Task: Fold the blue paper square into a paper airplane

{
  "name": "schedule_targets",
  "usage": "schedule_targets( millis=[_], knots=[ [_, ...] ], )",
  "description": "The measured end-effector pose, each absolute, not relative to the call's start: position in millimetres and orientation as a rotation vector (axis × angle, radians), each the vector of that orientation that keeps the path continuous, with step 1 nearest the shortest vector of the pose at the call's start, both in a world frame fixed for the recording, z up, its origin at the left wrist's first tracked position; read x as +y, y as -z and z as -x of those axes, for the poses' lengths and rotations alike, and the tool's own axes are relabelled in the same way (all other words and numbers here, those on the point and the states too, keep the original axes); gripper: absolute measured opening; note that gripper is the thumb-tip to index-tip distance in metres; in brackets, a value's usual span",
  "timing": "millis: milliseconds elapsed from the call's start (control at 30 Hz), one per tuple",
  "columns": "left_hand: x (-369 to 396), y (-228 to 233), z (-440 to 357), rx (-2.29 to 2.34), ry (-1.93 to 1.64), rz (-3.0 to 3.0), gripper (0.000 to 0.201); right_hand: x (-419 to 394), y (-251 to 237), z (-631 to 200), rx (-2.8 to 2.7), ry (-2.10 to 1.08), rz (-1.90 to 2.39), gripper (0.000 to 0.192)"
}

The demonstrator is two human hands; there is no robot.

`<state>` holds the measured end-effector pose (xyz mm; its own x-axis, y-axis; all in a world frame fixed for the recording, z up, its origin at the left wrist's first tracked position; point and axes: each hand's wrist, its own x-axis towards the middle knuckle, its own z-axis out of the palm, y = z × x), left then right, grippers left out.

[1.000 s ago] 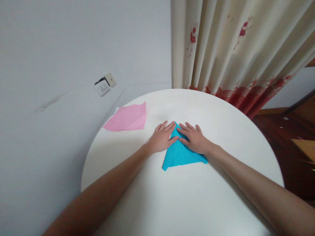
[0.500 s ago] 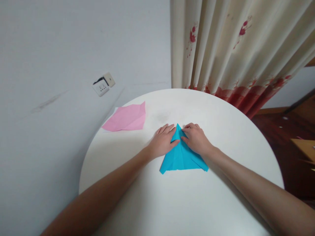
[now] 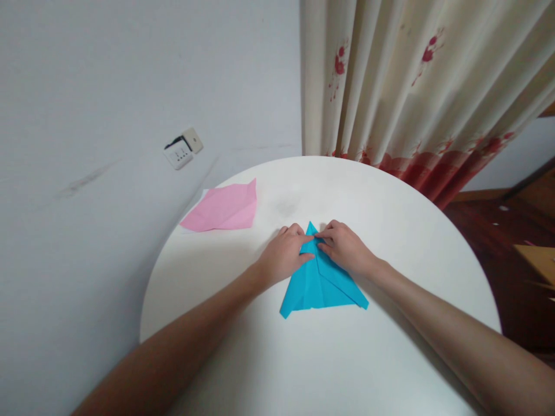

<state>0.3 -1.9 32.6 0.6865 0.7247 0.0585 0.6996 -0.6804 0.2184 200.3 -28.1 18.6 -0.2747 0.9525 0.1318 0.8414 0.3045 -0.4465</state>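
Touching it near its tip, the left hand (image 3: 281, 254) and right hand (image 3: 344, 245) flanked a folded blue paper (image 3: 319, 286).
The paper lay on the white surface (image 3: 321, 364), right of the pink sheet (image 3: 222, 208) and nearer the viewer. The left hand, thumb and forefinger apart, rested on the side toward the sheet; the right, on the side away from it (whether it pinched, I couldn't tell).
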Motion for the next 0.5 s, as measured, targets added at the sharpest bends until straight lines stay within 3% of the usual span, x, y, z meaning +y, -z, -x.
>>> schedule_targets(
  millis=[367, 500],
  knots=[
    [5.3, -31.9, 8.1, 1.035, -0.207, -2.750, 0.042, -30.9, -25.3, -199.1, -2.150, -0.574, 1.507, 0.028],
    [3.8, -37.0, 7.5, 0.967, -0.155, -2.772, 0.040, -31.1, -33.1, -200.4, -1.763, -0.992, 1.500, 0.026]
  ],
)
